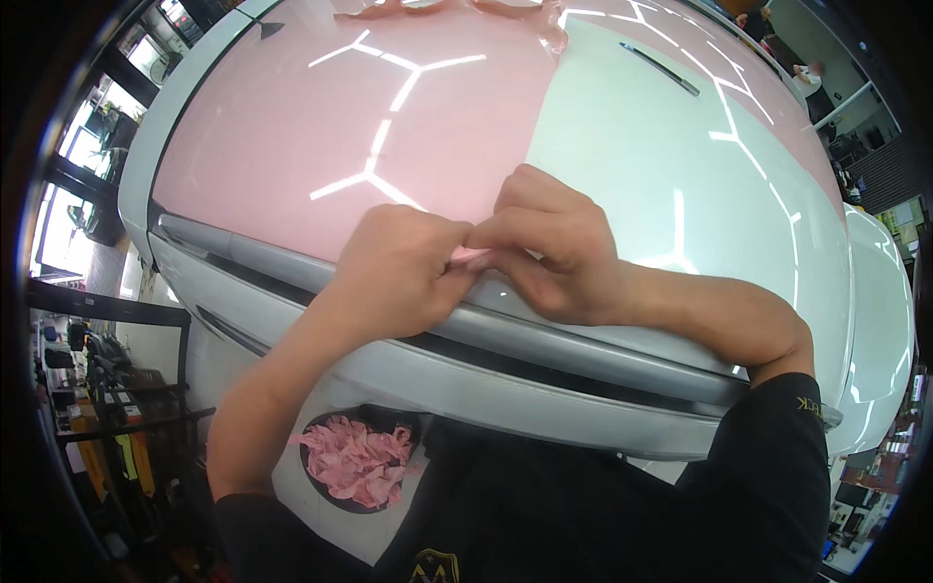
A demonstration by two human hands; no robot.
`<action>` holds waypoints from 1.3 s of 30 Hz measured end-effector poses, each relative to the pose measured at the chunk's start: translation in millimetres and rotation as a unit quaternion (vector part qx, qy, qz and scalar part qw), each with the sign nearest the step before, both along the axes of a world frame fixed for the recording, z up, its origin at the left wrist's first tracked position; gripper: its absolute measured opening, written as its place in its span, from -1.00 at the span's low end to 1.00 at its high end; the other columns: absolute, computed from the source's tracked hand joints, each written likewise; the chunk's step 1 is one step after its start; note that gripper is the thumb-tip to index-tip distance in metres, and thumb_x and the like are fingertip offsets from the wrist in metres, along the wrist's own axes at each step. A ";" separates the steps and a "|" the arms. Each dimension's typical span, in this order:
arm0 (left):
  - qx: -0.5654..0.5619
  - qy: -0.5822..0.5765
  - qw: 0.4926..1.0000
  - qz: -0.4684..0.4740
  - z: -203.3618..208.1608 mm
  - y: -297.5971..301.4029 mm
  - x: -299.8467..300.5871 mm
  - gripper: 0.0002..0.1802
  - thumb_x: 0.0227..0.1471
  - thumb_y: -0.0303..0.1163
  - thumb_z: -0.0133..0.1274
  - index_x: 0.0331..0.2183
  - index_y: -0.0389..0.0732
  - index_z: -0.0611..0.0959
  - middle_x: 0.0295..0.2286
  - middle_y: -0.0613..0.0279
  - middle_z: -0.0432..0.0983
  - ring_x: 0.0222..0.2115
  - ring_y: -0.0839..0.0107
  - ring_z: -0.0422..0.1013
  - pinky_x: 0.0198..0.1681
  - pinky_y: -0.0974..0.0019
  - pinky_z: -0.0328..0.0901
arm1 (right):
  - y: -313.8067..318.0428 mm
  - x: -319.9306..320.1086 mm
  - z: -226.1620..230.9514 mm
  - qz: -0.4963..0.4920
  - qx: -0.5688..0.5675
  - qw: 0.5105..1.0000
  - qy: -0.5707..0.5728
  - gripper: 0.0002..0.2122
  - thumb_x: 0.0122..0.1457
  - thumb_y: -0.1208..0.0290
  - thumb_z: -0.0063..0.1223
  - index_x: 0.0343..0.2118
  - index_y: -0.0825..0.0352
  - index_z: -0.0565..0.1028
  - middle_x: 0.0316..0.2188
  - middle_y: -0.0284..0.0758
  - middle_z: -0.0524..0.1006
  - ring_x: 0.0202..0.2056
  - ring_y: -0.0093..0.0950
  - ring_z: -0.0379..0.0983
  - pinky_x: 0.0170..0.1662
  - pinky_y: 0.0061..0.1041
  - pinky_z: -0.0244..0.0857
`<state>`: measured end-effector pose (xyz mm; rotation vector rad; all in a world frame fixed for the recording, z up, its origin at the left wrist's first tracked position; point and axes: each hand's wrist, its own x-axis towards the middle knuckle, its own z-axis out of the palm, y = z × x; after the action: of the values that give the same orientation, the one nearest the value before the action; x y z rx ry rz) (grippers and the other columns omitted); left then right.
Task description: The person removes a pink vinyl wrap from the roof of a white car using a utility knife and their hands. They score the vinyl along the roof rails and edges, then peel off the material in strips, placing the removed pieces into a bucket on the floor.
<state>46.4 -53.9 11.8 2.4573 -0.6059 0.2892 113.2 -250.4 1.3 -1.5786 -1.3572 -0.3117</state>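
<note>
Pink film covers the left part of a car's panel, and its edge meets the bare pale green-white paint near the middle. Just above the silver trim rail, my left hand and my right hand come together, fingertips almost touching. Both are closed in a pinch on the pink film, of which a small bit shows between them. The fingers hide most of the pinched part. At the far side, a loose, crumpled fold of film stands up from the surface.
A slim dark pen-like tool lies on the bare paint, far right. Below my left forearm stands a round dark container holding crumpled pink film scraps. A dark rack stands at left. Another person is in the far right background.
</note>
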 end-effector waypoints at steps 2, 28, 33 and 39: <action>-0.057 0.028 0.997 0.051 8.9 -2.6 -8.2 -0.83 -0.04 -0.39 0.27 -0.52 -0.26 0.64 -0.65 0.03 0.47 -0.63 0.04 0.43 -0.55 0.13 0.27 | 4.9 2.2 13.6 0.002 0.004 0.999 -0.035 -0.78 -0.04 0.71 0.29 -0.32 0.29 0.66 -0.51 -0.33 0.44 -0.42 -0.38 0.36 -0.38 -0.44 0.24; -0.312 -0.074 0.920 0.224 -0.1 -2.6 -40.4 -0.94 0.11 -0.57 0.25 -0.39 -0.36 0.76 -0.61 0.26 0.58 -0.59 0.65 0.36 -0.53 0.51 0.22 | 17.0 54.9 25.3 0.080 -0.156 0.984 -0.025 -0.63 0.10 0.20 0.36 -0.11 0.27 0.53 -0.16 -0.23 0.54 -0.19 -0.20 0.50 -0.08 -0.28 0.41; -0.354 -0.107 0.905 0.210 -18.8 6.3 -40.3 -0.96 0.10 -0.59 0.26 -0.38 -0.37 0.74 -0.59 0.26 0.57 -0.58 0.63 0.36 -0.51 0.51 0.24 | 47.0 41.6 -2.4 0.175 -0.149 0.973 -0.017 -0.79 0.07 0.31 0.34 -0.37 0.33 0.58 -0.36 -0.25 0.56 -0.31 -0.18 0.45 -0.20 -0.24 0.37; -0.399 -0.246 0.853 0.230 -32.7 8.8 -38.5 -0.92 0.18 -0.53 0.21 -0.27 -0.33 0.72 -0.42 0.19 0.61 -0.47 0.58 0.45 -0.41 0.50 0.33 | 84.6 33.5 -1.0 0.144 -0.088 0.985 -0.024 -0.88 0.17 0.45 0.17 -0.24 0.25 0.64 -0.44 -0.22 0.54 -0.36 -0.24 0.47 -0.29 -0.34 0.36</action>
<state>7.8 -45.1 -20.9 1.6558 -0.0242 1.1372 146.6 -165.8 0.3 -1.4970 -1.6648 -0.0543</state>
